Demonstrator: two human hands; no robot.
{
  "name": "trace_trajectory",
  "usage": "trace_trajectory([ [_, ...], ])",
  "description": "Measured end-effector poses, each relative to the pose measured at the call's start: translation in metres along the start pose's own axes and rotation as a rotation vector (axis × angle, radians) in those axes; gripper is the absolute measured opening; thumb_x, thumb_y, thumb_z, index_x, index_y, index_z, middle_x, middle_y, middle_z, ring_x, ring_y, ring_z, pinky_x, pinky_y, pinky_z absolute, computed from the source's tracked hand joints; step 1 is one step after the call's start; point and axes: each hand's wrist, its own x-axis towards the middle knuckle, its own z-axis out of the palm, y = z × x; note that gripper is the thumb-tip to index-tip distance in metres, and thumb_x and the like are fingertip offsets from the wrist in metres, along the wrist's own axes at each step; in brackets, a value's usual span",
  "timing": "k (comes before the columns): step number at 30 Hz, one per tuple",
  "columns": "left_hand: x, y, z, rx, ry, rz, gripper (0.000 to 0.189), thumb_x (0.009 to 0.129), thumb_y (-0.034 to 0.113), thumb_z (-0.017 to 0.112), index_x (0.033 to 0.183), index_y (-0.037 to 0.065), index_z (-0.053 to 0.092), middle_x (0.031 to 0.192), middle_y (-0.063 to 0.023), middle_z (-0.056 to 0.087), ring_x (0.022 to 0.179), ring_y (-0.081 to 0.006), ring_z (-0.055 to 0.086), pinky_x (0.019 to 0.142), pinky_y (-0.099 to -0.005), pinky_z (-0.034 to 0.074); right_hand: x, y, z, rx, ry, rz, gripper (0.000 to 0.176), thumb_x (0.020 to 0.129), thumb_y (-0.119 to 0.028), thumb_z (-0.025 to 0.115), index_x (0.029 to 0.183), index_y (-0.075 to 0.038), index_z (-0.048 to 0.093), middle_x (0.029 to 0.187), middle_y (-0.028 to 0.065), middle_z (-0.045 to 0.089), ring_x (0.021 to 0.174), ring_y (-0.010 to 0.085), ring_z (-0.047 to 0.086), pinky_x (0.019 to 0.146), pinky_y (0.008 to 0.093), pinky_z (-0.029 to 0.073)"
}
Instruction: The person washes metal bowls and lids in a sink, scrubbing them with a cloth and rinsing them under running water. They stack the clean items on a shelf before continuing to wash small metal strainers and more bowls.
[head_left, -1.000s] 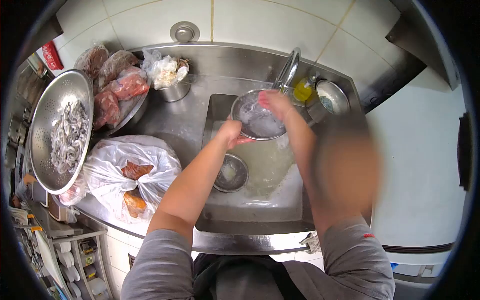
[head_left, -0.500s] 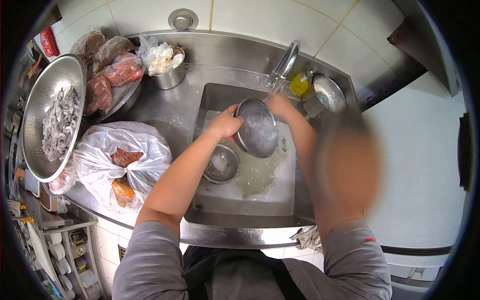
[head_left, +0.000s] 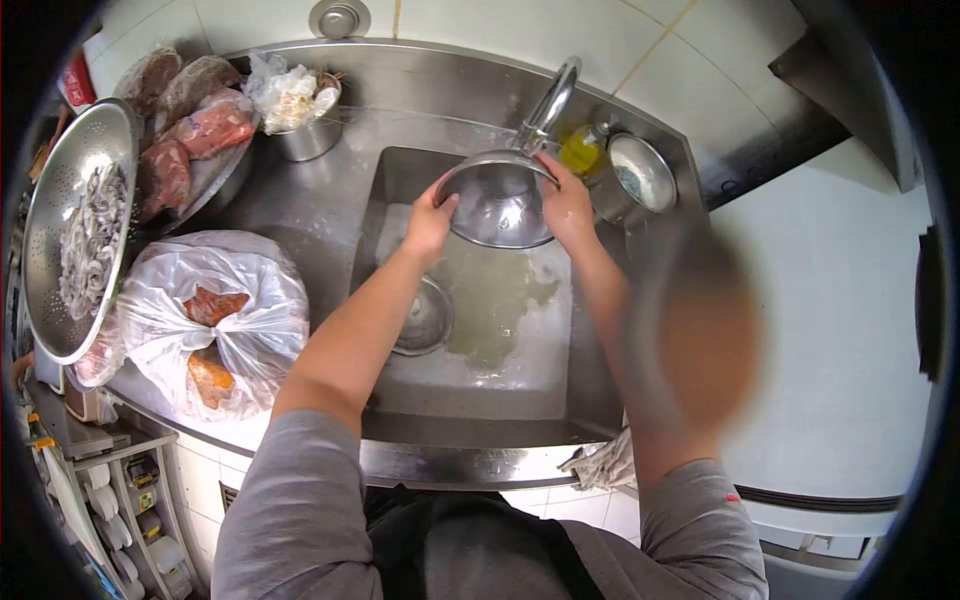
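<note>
A metal mixing bowl (head_left: 500, 205) is held tilted over the sink (head_left: 590, 385), below the faucet (head_left: 548, 105). Its left rim is gripped by my left hand (head_left: 430, 222), fingers closed on the edge. On the opposite rim, my right hand (head_left: 570, 208) is closed as well. The bowl's inside is shiny and looks wet. Lower in the sink, partly covered by my left forearm, lies a round metal strainer or bowl (head_left: 428, 318). Cloudy greenish water (head_left: 495, 325) spreads over the sink floor.
On the left stand a colander (head_left: 52, 215) with pale sliced pieces, a bowl of wrapped meat (head_left: 165, 180) and a tied plastic bag (head_left: 220, 320). Behind is a small pot (head_left: 308, 140). A yellow soap bottle (head_left: 580, 150) and metal pot (head_left: 640, 175) flank the faucet.
My right hand has moved from beside the faucet onto the bowl's right rim. The bowl has turned and is now held by both hands. The whole view has shifted slightly.
</note>
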Motion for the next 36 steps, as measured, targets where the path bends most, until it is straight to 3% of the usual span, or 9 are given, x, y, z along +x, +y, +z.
trace_trajectory([
  [3, 0.034, -0.012, 0.033, 0.342, 0.008, -0.251, 0.037, 0.088, 0.015, 0.063, 0.123, 0.004, 0.059, 0.113, -0.0098, 0.065, 0.093, -0.0174, 0.061, 0.077, -0.0337, 0.049, -0.002, -0.005, -0.023, -0.325, 0.018, 0.033, 0.037, 0.087, -0.008, 0.050, 0.123, -0.008, 0.060, 0.118, 0.0240, 0.060, 0.109, 0.0383, 0.058, 0.093, 0.0426, 0.045],
  [10, 0.043, 0.074, 0.113, 0.930, -0.192, 0.493, 0.023, 0.079, 0.017, 0.065, 0.102, 0.015, 0.070, 0.096, -0.0128, 0.069, 0.088, -0.0320, 0.066, 0.074, -0.0422, 0.052, 0.011, 0.023, -0.041, -0.367, -0.020, 0.025, 0.030, 0.089, -0.013, 0.053, 0.116, -0.006, 0.064, 0.101, 0.0249, 0.065, 0.095, 0.0421, 0.062, 0.084, 0.0476, 0.048],
  [12, 0.046, 0.085, 0.109, 1.275, -0.565, 0.704, 0.020, 0.080, 0.021, 0.066, 0.099, 0.016, 0.070, 0.097, -0.0123, 0.069, 0.091, -0.0334, 0.065, 0.077, -0.0439, 0.052, 0.009, 0.024, -0.029, -0.355, -0.153, 0.111, 0.028, 0.092, -0.021, 0.056, 0.111, -0.001, 0.063, 0.097, 0.0260, 0.065, 0.094, 0.0403, 0.064, 0.080, 0.0437, 0.048],
  [15, 0.060, 0.093, 0.070, 1.632, -0.654, 0.481, 0.021, 0.084, 0.026, 0.065, 0.100, 0.014, 0.069, 0.096, -0.0123, 0.068, 0.092, -0.0331, 0.065, 0.077, -0.0435, 0.052, 0.008, 0.029, -0.012, -0.225, -0.284, 0.224, 0.029, 0.092, -0.027, 0.055, 0.106, -0.003, 0.065, 0.094, 0.0273, 0.064, 0.092, 0.0443, 0.061, 0.080, 0.0493, 0.047],
  [17, 0.057, 0.078, 0.017, 1.519, -0.440, 0.383, 0.028, 0.088, 0.029, 0.063, 0.103, 0.007, 0.067, 0.096, -0.0141, 0.068, 0.090, -0.0273, 0.067, 0.074, -0.0407, 0.053, 0.010, 0.027, -0.001, -0.151, -0.265, 0.215, 0.031, 0.092, -0.031, 0.055, 0.104, -0.004, 0.066, 0.092, 0.0276, 0.064, 0.092, 0.0447, 0.061, 0.079, 0.0486, 0.047],
  [23, -0.033, -0.006, -0.050, -0.046, 0.038, -0.771, 0.040, 0.094, 0.020, 0.054, 0.131, 0.007, 0.045, 0.124, -0.0126, 0.057, 0.108, -0.0282, 0.059, 0.079, -0.0420, 0.055, 0.026, 0.005, 0.045, -0.019, -0.028, 0.033, 0.026, 0.092, -0.023, 0.057, 0.105, -0.003, 0.067, 0.096, 0.0241, 0.067, 0.089, 0.0377, 0.065, 0.079, 0.0406, 0.049],
  [28, -0.086, -0.046, -0.016, -0.474, 0.184, -0.564, 0.032, 0.094, 0.015, 0.052, 0.126, 0.011, 0.045, 0.126, -0.0084, 0.053, 0.107, -0.0251, 0.059, 0.090, -0.0375, 0.050, 0.048, -0.019, 0.058, 0.202, -0.138, 0.031, 0.028, 0.090, -0.020, 0.063, 0.114, -0.006, 0.067, 0.100, 0.0128, 0.070, 0.086, 0.0152, 0.063, 0.081, 0.0281, 0.047],
  [33, -0.074, -0.040, -0.020, -0.555, -0.060, -0.549, 0.029, 0.095, 0.020, 0.053, 0.123, 0.012, 0.050, 0.116, -0.0088, 0.060, 0.105, -0.0226, 0.060, 0.086, -0.0334, 0.050, 0.054, -0.028, 0.034, 0.330, -0.273, 0.166, 0.027, 0.089, -0.014, 0.064, 0.115, -0.007, 0.068, 0.106, 0.0088, 0.069, 0.098, 0.0130, 0.060, 0.086, 0.0256, 0.045],
  [36, -0.054, -0.024, -0.006, -0.456, -0.089, -0.634, 0.029, 0.095, 0.025, 0.054, 0.120, 0.011, 0.055, 0.111, -0.0092, 0.062, 0.101, -0.0212, 0.062, 0.084, -0.0319, 0.051, 0.026, -0.029, 0.007, 0.185, -0.253, -0.123, 0.026, 0.089, -0.011, 0.064, 0.113, -0.004, 0.068, 0.112, 0.0067, 0.067, 0.105, 0.0144, 0.059, 0.091, 0.0268, 0.044],
])
